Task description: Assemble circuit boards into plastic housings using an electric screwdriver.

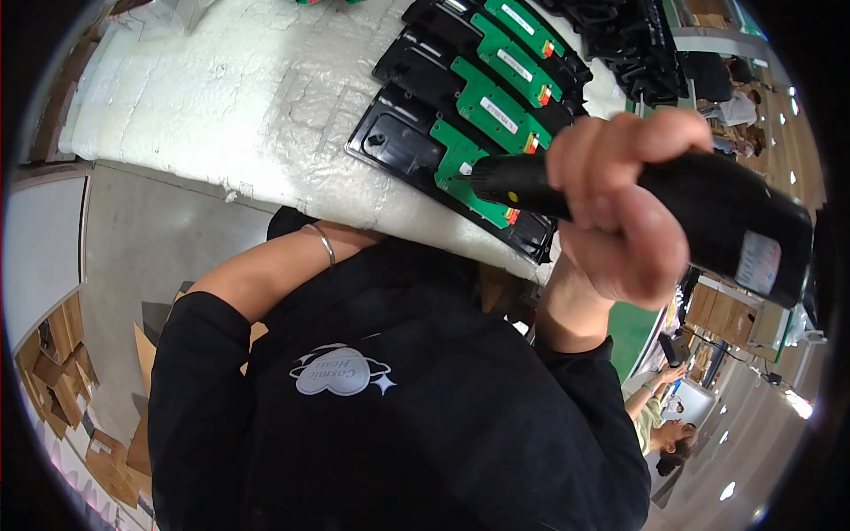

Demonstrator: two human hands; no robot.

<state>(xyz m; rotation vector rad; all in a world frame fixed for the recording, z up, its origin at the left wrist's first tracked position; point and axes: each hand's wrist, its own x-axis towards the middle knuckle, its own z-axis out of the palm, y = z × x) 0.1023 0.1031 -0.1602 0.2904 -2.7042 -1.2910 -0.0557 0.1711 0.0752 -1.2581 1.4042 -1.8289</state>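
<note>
My right hand (624, 195) is wrapped round a black electric screwdriver (726, 212). Its tip reaches down to the green circuit board (450, 146) of the nearest panel; whether the bit touches a screw I cannot make out. That black plastic panel (390, 142) lies on the padded table, at the near end of a row of similar panels (425, 66) with green boards, white labels and red-yellow connectors. My left hand (359, 237) rests by the table's near edge against my dark clothes, a bangle (324, 243) on its wrist. Its fingers are hidden.
White foam wrap (204, 115) covers the table. More black plastic parts (633, 44) are heaped at the far right. Cardboard boxes (111, 460) stand on the floor at the left. Another person (664, 434) works at the right, with others farther back.
</note>
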